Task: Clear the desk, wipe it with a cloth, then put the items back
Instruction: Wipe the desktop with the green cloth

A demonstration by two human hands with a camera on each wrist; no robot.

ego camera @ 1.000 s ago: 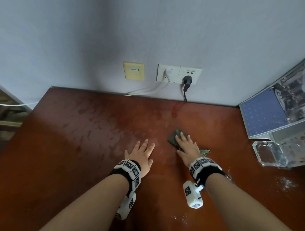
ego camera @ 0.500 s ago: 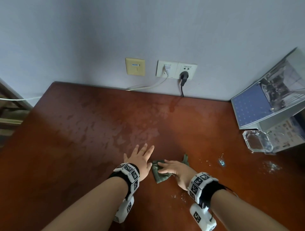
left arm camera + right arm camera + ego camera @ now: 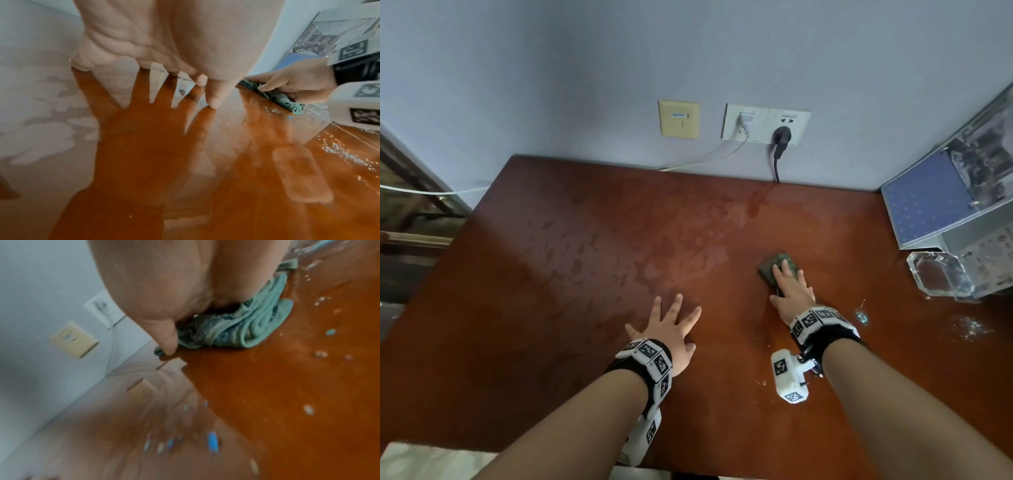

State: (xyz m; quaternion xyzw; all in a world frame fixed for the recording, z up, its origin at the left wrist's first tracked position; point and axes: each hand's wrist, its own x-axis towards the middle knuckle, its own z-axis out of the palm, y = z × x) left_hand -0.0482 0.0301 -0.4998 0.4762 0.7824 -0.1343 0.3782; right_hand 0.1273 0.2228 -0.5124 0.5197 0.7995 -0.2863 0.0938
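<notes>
- Right hand (image 3: 792, 294) flat on green cloth (image 3: 774, 267), fingers straight and pressing it onto the surface (image 3: 585, 274); grip wide, nothing curled round the cloth in the head view.
- Cloth at about 1 o'clock from frame centre, bunched under the palm; right wrist view (image 3: 246, 327) shows folds sticking out below the hand (image 3: 164, 280), blurred, so thumb contact with the cloth is likely but not certain.
- Left hand (image 3: 671, 329) spread flat on the surface at 6 o'clock, fingers splayed, grip wide, holding nothing; well apart from the cloth.
- Left wrist view: left fingertips (image 3: 213, 100) touching the glossy wood, right hand (image 3: 294, 84) on cloth (image 3: 285, 99) at 2 o'clock.
- Wet patches and droplets (image 3: 863, 317) on the surface near the right wrist.
- Glass ashtray (image 3: 938, 274) at 3 o'clock, beside a box (image 3: 983, 246) with a blue folder (image 3: 928, 212) on it.
- Wall sockets (image 3: 765, 125) at 12 o'clock, black plug (image 3: 780, 135) and white plug (image 3: 744, 121) in.
</notes>
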